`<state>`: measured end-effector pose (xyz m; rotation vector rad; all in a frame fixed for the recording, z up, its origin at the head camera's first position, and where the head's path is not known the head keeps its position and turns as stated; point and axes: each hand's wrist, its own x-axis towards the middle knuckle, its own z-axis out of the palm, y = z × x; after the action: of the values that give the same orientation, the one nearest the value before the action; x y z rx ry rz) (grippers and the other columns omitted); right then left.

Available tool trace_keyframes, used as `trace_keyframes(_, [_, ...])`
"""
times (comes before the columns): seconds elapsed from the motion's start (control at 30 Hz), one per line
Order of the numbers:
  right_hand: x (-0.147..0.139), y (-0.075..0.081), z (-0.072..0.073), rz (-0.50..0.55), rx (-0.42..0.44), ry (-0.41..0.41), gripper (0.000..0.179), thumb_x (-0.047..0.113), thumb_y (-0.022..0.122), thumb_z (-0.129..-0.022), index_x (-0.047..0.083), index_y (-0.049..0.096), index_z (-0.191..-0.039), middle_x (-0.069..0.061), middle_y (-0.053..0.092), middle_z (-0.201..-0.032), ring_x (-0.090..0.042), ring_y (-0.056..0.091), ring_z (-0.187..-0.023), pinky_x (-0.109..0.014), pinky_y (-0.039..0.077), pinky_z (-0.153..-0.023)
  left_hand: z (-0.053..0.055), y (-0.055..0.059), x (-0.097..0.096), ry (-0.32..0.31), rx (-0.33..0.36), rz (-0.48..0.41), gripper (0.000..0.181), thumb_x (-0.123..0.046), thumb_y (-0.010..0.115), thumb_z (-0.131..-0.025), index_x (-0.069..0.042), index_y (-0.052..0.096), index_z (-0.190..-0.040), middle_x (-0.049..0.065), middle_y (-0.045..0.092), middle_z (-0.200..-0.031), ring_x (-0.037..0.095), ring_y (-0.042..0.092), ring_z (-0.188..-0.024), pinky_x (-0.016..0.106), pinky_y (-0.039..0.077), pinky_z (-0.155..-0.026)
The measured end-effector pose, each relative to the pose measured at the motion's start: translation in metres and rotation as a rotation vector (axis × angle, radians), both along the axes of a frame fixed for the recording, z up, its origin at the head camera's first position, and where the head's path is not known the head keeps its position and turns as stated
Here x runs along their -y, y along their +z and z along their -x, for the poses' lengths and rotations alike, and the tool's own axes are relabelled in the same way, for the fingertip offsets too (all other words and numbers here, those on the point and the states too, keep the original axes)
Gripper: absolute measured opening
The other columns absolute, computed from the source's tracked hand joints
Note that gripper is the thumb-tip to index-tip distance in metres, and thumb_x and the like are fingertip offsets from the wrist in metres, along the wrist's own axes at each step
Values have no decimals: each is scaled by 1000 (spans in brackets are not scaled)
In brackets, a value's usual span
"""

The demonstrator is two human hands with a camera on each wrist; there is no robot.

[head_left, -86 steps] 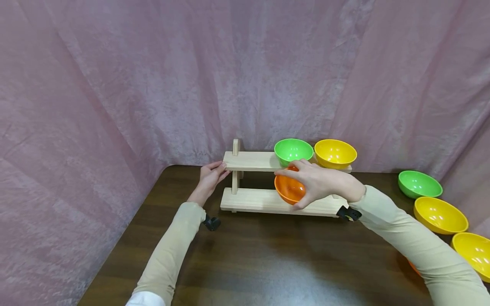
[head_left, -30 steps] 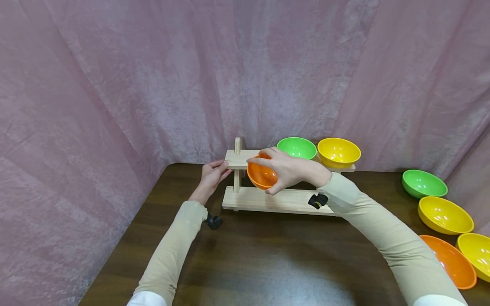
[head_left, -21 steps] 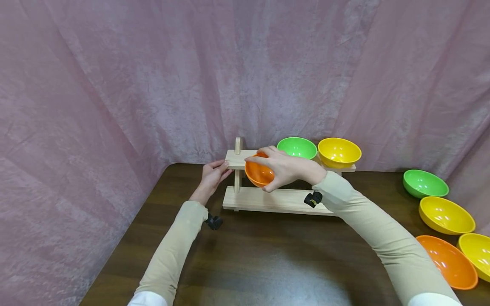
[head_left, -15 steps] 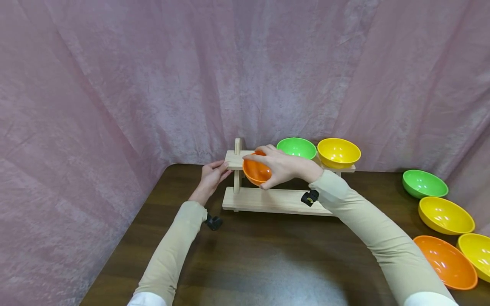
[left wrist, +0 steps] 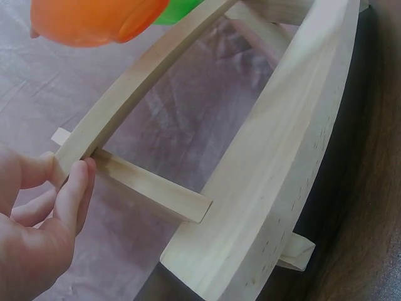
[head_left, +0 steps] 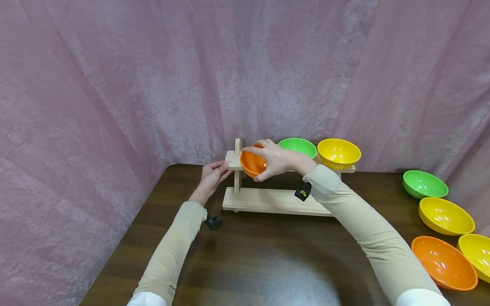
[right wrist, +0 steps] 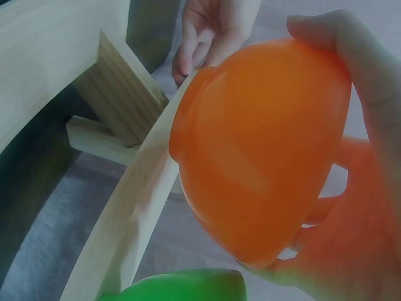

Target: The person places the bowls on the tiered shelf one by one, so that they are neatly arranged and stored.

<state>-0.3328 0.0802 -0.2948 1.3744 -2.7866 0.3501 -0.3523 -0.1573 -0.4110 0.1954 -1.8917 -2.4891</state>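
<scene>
My right hand (head_left: 278, 159) grips an orange bowl (head_left: 252, 163) by its rim, thumb on the near side and fingers on the far side. The bowl hangs close over the left part of the upper shelf of a two-tier wooden rack (head_left: 275, 201). In the right wrist view the orange bowl (right wrist: 263, 150) shows its outside and foot beside the shelf's edge. My left hand (head_left: 210, 177) pinches the left end of that upper shelf, thumb above and fingers below, as the left wrist view shows of the hand (left wrist: 44, 219). A green bowl (head_left: 298, 146) and a yellow bowl (head_left: 338, 154) sit on the upper shelf.
At the table's right side stand a green bowl (head_left: 425, 184), a yellow bowl (head_left: 445, 216), another yellow bowl (head_left: 476, 255) and an orange bowl (head_left: 444, 263). A pink curtain (head_left: 191, 85) hangs behind the dark wooden table (head_left: 268, 255).
My right hand has carried the orange bowl leftward and up, from before the green bowl to the upper shelf's left part. My left hand has kept its hold on the shelf.
</scene>
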Motion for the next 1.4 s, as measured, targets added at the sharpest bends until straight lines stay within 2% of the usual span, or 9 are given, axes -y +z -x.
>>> trace_keyframes(0.33, [8,3,14,7,54,-80,90,48,77,-73,23,37,-149,-19,38,-144,-35,33,-130,-55,42,-105,0,1,0,-8,6,5,43,-3,53,-98,11,45,-137,21,51,-125,7,66,-81,21,57,-89])
trace_keyframes(0.53, [10,3,20,-1,67,-128,92,50,77,-73,24,34,-150,-18,35,-147,-35,31,-133,-57,39,-106,-1,1,-1,-11,8,1,44,-3,53,-98,11,43,-138,23,49,-130,8,65,-83,21,57,-90])
trace_keyframes(0.7, [11,2,23,-46,82,-156,92,51,76,-74,24,33,-151,-19,33,-149,-36,31,-133,-57,39,-106,-1,1,-3,-10,6,-7,43,-2,53,-98,11,44,-138,22,49,-129,8,65,-83,21,57,-90])
trace_keyframes(0.93, [14,-4,32,-46,94,-179,92,51,73,-75,24,30,-152,-18,34,-150,-36,32,-133,-57,41,-105,0,-2,-3,-19,3,-7,43,-3,53,-98,11,44,-138,22,49,-128,8,64,-85,22,56,-92])
trace_keyframes(1.1, [15,-4,38,-40,94,-190,89,49,72,-79,21,31,-152,-19,31,-152,-38,29,-136,-61,35,-110,0,0,-3,-13,7,-10,43,-3,53,-98,11,44,-138,23,49,-129,8,65,-83,19,58,-87])
trace_keyframes(1.4, [12,-5,38,-75,88,-181,93,53,70,-81,21,24,-154,-22,24,-154,-40,24,-140,-62,31,-112,0,1,-5,-7,18,-24,43,-2,52,-98,11,44,-137,22,50,-127,8,66,-80,17,59,-82])
